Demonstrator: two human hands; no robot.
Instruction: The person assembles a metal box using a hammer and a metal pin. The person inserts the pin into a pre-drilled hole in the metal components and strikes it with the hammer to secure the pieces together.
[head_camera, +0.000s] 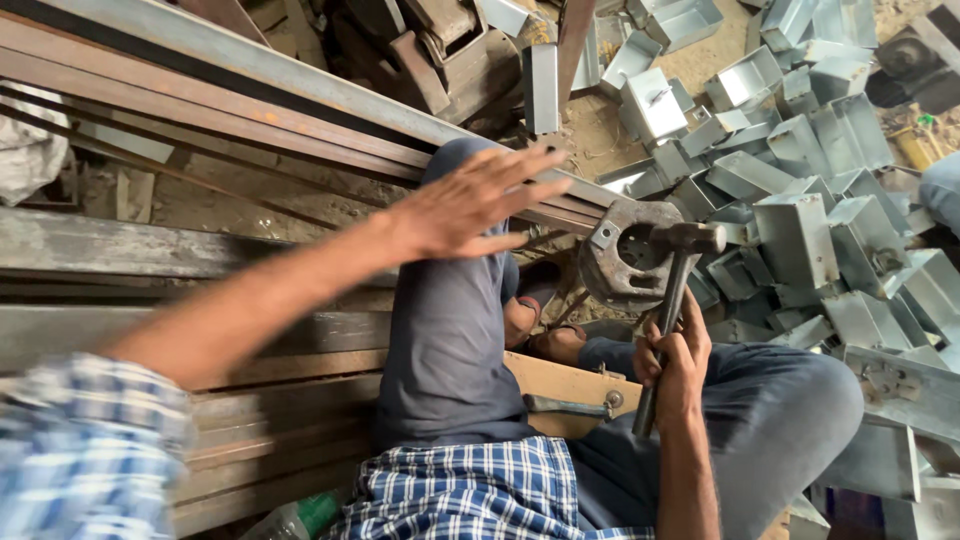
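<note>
The person sits hemmed in; long steel bars and channels (230, 90) run diagonally along the left, a heap of grey sheet-metal boxes (800, 190) crowds the right, and only a small patch of dusty ground shows between the knees and the heap; the freest room lies above the left knee (455, 300). The bars are rusty and flat-edged; the boxes are dull, folded, sharp-cornered; a round, pitted iron block (625, 255) with a hollow middle stands just ahead of the feet. The left hand (470, 205) hangs blurred over the knee, fingers spread wide, holding nothing; the right hand (675, 365) is wrapped tight round the shaft of a hammer (672, 290), whose dark head sits at the block's right rim, though whether it touches I cannot tell.
</note>
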